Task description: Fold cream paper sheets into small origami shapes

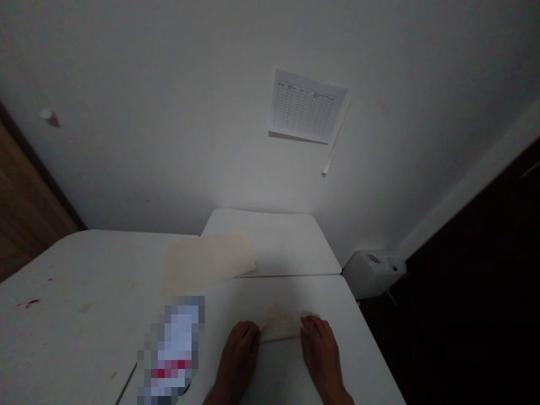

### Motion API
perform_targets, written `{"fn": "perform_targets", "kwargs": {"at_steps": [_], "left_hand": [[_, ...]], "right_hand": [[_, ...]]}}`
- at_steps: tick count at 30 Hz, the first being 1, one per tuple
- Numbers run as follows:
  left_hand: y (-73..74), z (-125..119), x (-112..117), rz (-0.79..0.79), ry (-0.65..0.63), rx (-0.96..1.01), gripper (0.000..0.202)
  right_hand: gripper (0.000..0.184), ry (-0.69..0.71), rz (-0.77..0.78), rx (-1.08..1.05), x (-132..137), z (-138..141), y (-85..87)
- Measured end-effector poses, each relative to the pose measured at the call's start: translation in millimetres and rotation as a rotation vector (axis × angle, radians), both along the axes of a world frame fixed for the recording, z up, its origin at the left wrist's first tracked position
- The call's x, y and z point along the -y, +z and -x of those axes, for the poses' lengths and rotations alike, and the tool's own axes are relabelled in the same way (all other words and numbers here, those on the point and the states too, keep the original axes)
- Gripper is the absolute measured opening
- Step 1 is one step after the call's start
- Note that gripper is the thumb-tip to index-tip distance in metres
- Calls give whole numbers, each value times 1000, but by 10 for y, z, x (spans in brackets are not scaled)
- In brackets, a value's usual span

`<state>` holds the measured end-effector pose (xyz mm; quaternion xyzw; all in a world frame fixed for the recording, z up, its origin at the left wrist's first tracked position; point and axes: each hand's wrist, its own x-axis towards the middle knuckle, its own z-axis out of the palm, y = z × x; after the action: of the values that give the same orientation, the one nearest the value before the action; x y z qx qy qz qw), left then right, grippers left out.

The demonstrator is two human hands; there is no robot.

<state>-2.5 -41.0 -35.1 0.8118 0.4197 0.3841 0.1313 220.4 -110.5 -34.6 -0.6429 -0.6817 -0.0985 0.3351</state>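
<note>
The strip lies on the table between the hands; even, light pressure at both ends should work best, keeping its near edge straight without tearing what seems thin stuff. It looks pale beige, with the far edge uneven and blurred. The left hand and right hand curl their fingers at its ends; whether they pinch or press, I cannot tell. Farther off, leftward, lies a larger beige sheet.
</note>
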Motion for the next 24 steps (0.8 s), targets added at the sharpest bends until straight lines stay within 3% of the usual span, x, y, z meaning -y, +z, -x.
{"fn": "perform_targets", "kwargs": {"at_steps": [4, 6, 11, 24], "left_hand": [[-23, -2, -3, 1, 5, 17, 20], [-29, 1, -5, 5, 4, 20, 20], [-24, 8, 1, 22, -5, 37, 18], [-14, 1, -17, 58, 28, 73, 22]], "right_hand": [[41, 187, 124, 137, 52, 259, 92], [41, 216, 148, 158, 68, 358, 147], [39, 190, 174, 163, 77, 409, 213], [42, 197, 195, 166, 89, 372, 121]]}}
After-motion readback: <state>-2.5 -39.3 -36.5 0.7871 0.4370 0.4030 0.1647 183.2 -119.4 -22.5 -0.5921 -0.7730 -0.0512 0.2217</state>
